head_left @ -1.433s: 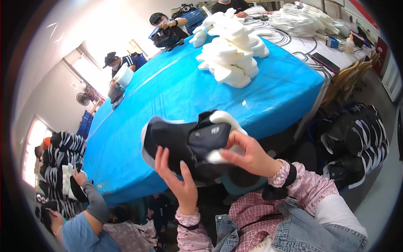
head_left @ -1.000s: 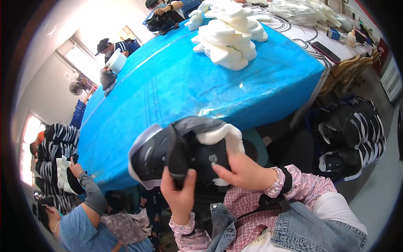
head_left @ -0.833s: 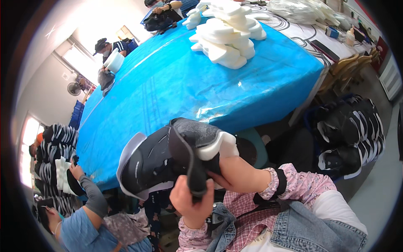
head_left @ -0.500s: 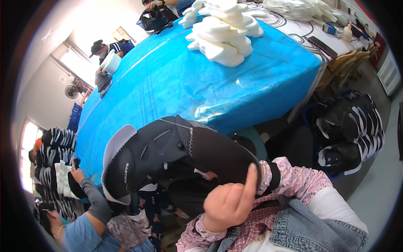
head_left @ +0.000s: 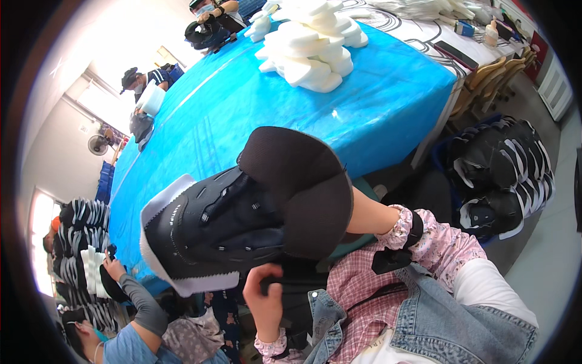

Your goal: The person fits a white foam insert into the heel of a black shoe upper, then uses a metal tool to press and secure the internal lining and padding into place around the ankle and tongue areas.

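A black shoe upper is in front of me over the near edge of the blue-covered table, its toe end to the left. Pale grey zigzag-cut material edges that end, and its dark brown-black lining faces up at the collar. My right forearm comes in behind the collar end; that hand's fingers are hidden by the upper, which it holds up. Just below the upper's lower edge is my left hand, fingers curled and thumb apart, with nothing visible in it.
White foam pieces are piled on the blue table cover. A crate of uppers stands on the floor at right. Left, a co-worker's grey-sleeved arm reaches beside stacked uppers. Two more people work along the far left side.
The upper has turned so its lining shows more, and its collar end has risen. My left hand has moved left and down from the collar edge, its pointing finger now curled.
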### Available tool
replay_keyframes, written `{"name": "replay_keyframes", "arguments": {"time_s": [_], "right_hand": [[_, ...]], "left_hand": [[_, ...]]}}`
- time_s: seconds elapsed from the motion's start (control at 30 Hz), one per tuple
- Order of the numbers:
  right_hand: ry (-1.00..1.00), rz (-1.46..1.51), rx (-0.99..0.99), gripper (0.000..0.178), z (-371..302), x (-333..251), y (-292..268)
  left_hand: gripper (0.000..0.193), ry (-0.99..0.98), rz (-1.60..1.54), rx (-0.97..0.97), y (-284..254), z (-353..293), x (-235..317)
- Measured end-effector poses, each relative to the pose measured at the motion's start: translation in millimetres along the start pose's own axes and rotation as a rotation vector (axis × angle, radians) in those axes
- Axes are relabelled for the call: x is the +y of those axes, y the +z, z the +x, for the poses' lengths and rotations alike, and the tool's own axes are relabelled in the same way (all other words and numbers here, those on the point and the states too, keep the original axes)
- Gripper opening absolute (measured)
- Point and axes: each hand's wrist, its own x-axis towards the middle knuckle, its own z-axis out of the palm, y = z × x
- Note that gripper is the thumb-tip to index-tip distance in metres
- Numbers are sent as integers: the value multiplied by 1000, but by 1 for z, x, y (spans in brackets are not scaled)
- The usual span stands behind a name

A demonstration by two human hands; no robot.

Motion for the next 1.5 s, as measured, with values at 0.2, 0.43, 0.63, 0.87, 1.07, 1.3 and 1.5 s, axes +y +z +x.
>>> {"name": "replay_keyframes", "arguments": {"time_s": [0.2, 0.43, 0.63, 0.87, 1.07, 1.3, 1.5], "right_hand": [[-413, -467, 156, 25, 16, -5, -1], [274, -44, 49, 24, 8, -55, -2], [92, -375, 7, 31, -1, -48, 25], [-244, -588, -230, 23, 12, -53, -12], [-211, -578, -269, 22, 27, -64, -49], [314, 57, -62, 23, 17, -71, -49], [487, 190, -455, 31, -7, -46, 4]], "left_hand": [[43, 373, -85, 52, 13, -12, -14], [40, 228, -807, 549, 46, 22, 23], [41, 230, -373, 404, 52, 15, 39], [41, 173, -562, 501, 37, 5, 30], [40, 191, -395, 452, 35, 4, 36], [40, 277, -357, 576, -5, 6, 20], [45, 228, -1644, 236, -22, 20, 18]]}}
